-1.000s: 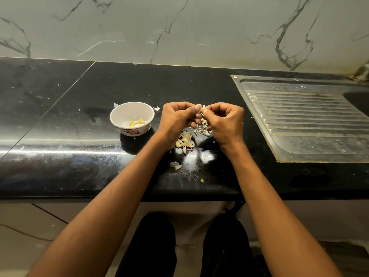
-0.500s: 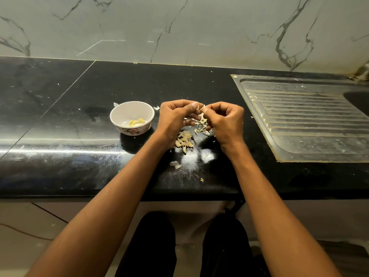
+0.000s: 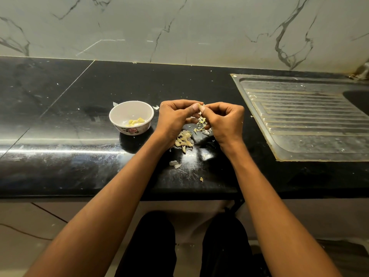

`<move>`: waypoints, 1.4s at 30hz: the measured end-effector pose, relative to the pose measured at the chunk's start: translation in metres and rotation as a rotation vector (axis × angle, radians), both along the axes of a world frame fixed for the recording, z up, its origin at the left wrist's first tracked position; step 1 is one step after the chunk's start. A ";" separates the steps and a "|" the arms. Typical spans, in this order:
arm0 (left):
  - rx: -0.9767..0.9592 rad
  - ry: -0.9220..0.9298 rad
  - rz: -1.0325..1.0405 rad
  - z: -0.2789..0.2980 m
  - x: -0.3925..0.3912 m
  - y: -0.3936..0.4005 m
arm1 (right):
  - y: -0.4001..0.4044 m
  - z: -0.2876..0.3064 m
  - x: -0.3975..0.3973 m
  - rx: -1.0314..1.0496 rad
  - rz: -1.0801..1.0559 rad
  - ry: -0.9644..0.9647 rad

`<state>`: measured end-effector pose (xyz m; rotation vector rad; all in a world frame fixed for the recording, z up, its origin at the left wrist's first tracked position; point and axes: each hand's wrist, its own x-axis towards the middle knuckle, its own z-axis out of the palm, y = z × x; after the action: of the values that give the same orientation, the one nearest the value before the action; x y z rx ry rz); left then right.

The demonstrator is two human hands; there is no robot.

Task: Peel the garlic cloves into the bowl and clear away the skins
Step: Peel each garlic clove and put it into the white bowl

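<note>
A small white bowl (image 3: pixel 119 114) with a flower pattern stands on the black counter and holds a few peeled yellow cloves (image 3: pixel 135 121). Just right of it, my left hand (image 3: pixel 175 118) and my right hand (image 3: pixel 223 120) meet above the counter, thumbs and fingertips pinching a garlic clove (image 3: pixel 201 107) that is mostly hidden between them. Loose skin flakes (image 3: pixel 200 124) hang and lie under the fingers. A pile of garlic cloves (image 3: pixel 183 140) lies on the counter below my left hand.
A steel sink drainboard (image 3: pixel 311 120) fills the right side of the black counter (image 3: pixel 60 108). Stray skin scraps (image 3: pixel 174 163) lie near the front edge, and one more skin scrap (image 3: pixel 155 106) beside the bowl. A marble wall rises behind.
Both hands stay together at the same spot; the fingers have shifted slightly on the clove and more skin flakes show beneath them.
</note>
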<state>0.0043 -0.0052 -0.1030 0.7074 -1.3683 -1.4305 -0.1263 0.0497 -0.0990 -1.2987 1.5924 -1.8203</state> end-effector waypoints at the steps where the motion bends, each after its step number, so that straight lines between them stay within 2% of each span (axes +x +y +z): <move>1: -0.003 -0.001 -0.001 0.000 0.000 0.000 | 0.000 0.000 0.000 0.000 -0.003 -0.006; 18: -0.109 -0.051 -0.033 -0.005 0.000 -0.005 | -0.004 -0.003 -0.004 -0.012 -0.028 0.026; 31: 0.057 -0.005 -0.147 -0.003 -0.003 -0.003 | 0.002 0.004 0.001 0.007 -0.034 -0.057; 42: 0.061 -0.028 -0.062 -0.001 -0.001 -0.001 | 0.004 0.005 0.001 0.011 0.000 -0.036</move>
<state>0.0037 -0.0065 -0.1038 0.7322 -1.3842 -1.5220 -0.1254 0.0534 -0.0940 -1.2545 1.5816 -1.8216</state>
